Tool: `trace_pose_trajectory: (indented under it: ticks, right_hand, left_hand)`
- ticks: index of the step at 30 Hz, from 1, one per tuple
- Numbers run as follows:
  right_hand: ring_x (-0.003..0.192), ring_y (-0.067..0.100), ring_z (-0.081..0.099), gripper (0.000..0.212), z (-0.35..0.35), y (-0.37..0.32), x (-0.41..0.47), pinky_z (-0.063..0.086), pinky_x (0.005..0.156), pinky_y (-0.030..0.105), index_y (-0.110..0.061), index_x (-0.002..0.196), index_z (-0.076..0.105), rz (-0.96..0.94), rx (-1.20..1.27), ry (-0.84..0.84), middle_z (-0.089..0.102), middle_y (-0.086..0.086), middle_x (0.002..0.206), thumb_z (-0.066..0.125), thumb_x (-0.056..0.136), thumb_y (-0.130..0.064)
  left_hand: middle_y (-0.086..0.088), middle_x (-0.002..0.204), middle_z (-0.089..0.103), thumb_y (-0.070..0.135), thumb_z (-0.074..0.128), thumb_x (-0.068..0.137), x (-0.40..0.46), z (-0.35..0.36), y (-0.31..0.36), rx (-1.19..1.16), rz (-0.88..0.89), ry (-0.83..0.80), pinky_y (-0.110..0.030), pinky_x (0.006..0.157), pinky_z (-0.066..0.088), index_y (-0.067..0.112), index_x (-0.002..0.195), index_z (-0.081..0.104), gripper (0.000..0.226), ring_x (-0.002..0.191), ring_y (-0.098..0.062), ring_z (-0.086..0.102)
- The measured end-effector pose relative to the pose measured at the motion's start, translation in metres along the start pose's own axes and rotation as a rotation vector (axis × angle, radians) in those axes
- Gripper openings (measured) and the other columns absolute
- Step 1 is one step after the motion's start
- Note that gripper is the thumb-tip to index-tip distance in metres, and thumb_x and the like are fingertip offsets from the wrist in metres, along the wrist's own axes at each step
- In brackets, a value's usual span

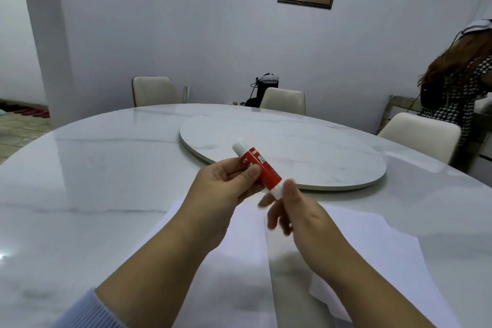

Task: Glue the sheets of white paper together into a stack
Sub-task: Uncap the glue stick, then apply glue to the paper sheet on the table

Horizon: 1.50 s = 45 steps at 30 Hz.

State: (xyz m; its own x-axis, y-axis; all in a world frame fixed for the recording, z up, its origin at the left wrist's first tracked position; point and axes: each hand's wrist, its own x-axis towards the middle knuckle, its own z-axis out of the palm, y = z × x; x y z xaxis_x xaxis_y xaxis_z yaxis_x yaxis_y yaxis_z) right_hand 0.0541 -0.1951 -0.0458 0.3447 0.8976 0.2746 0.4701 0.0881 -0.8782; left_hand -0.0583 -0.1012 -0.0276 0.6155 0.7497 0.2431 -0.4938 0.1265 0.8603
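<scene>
My left hand (226, 184) grips a red and white glue stick (259, 165) above the table, thumb across its red label. The stick slants, one white end up and away, the other down toward my right hand (295, 213). My right hand is just below that lower white end, thumb raised beside it, fingers blurred; whether it holds the end is unclear. Under both forearms lie sheets of white paper (367, 245), overlapping and spread on the white marble table (93, 194).
A round marble turntable (306, 146) sits past the hands at the table's middle. Cream chairs (154, 90) stand around the far edge. A person in a patterned top (458, 88) stands at the right. A framed picture hangs on the wall.
</scene>
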Motion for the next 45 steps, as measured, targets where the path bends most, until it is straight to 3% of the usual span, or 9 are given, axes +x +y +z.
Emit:
trace_pose_trajectory:
  ticks: [4,8,15,19,25,30,34,40,45]
  right_hand:
    - [0.051,0.001,0.045,0.039,-0.007,0.001,0.001,0.037,0.049,0.012,-0.029,0.078,0.055,-0.183,-0.201,0.21,0.054,-0.016,0.059,0.041,0.077,-0.065]
    - [0.044,0.01,0.048,0.05,-0.004,-0.003,0.001,0.041,0.046,0.018,-0.012,0.073,0.059,0.179,0.382,0.138,0.055,0.0,0.051,0.035,0.097,-0.048]
    - [0.047,0.002,0.048,0.049,-0.003,-0.005,0.0,0.038,0.051,0.012,-0.018,0.067,0.058,-0.088,0.058,0.136,0.054,-0.003,0.055,0.043,0.079,-0.063]
    - [0.038,0.016,0.04,0.066,0.003,-0.011,0.001,0.032,0.055,0.03,-0.018,0.046,0.058,0.224,0.788,-0.09,0.045,0.001,0.047,0.031,0.097,-0.05]
    - [0.051,0.001,0.046,0.046,0.004,-0.002,0.001,0.038,0.049,0.013,-0.024,0.08,0.059,-0.128,-0.021,0.223,0.062,-0.001,0.064,0.041,0.076,-0.066]
    - [0.048,0.017,0.055,0.061,0.005,-0.005,0.005,0.044,0.051,0.026,-0.01,0.072,0.064,0.26,0.615,0.065,0.068,0.011,0.058,0.027,0.098,-0.051]
    - [0.04,0.011,0.046,0.036,0.004,-0.006,0.014,0.042,0.042,0.021,-0.006,0.079,0.064,0.257,0.902,0.275,0.061,0.007,0.054,0.054,0.092,-0.038]
    - [0.037,0.009,0.039,0.018,-0.038,0.005,0.02,0.033,0.039,0.016,-0.014,0.081,0.055,0.267,1.17,0.624,0.053,0.002,0.051,0.058,0.092,-0.028]
    - [0.038,0.01,0.038,0.019,-0.041,0.012,0.024,0.034,0.04,0.017,-0.014,0.08,0.057,0.288,1.152,0.623,0.053,0.001,0.049,0.06,0.09,-0.029]
  left_hand:
    - [-0.006,0.087,0.077,0.022,0.065,0.063,0.0,-0.001,-0.001,0.016,-0.003,0.028,-0.019,0.069,0.056,0.011,0.09,0.07,0.03,0.085,-0.017,0.072]
    - [-0.008,0.09,0.076,0.022,0.066,0.063,-0.002,0.005,-0.006,0.007,0.0,-0.054,-0.019,0.071,0.055,0.007,0.094,0.07,0.034,0.087,-0.018,0.072]
    - [-0.008,0.092,0.076,0.025,0.065,0.065,0.002,-0.002,-0.006,0.014,0.021,-0.001,-0.023,0.079,0.056,0.004,0.101,0.068,0.041,0.09,-0.017,0.071]
    - [-0.007,0.089,0.076,0.023,0.067,0.063,0.002,0.0,-0.004,0.011,0.072,-0.043,-0.021,0.074,0.055,0.007,0.09,0.071,0.032,0.086,-0.018,0.072]
    - [-0.005,0.086,0.076,0.028,0.066,0.064,0.004,-0.005,-0.007,0.07,0.101,0.031,-0.022,0.076,0.056,0.012,0.088,0.072,0.029,0.085,-0.016,0.072]
    - [-0.001,0.093,0.076,0.034,0.071,0.058,0.004,-0.003,-0.011,0.174,0.11,0.013,-0.024,0.086,0.05,0.014,0.096,0.071,0.043,0.093,-0.013,0.07]
    - [0.007,0.092,0.076,0.027,0.075,0.069,0.003,0.006,-0.015,0.397,0.139,0.049,-0.013,0.076,0.047,0.023,0.093,0.071,0.024,0.087,-0.002,0.068]
    - [0.006,0.155,0.022,0.071,0.069,0.054,0.005,-0.047,0.015,1.572,-0.303,-0.173,-0.038,0.113,0.021,0.036,0.144,0.024,0.106,0.142,-0.016,0.018]
    - [0.017,0.157,0.008,0.07,0.062,0.064,-0.015,-0.061,0.002,1.673,-0.383,-0.402,-0.029,0.114,0.008,0.041,0.144,0.017,0.097,0.144,-0.005,0.005]
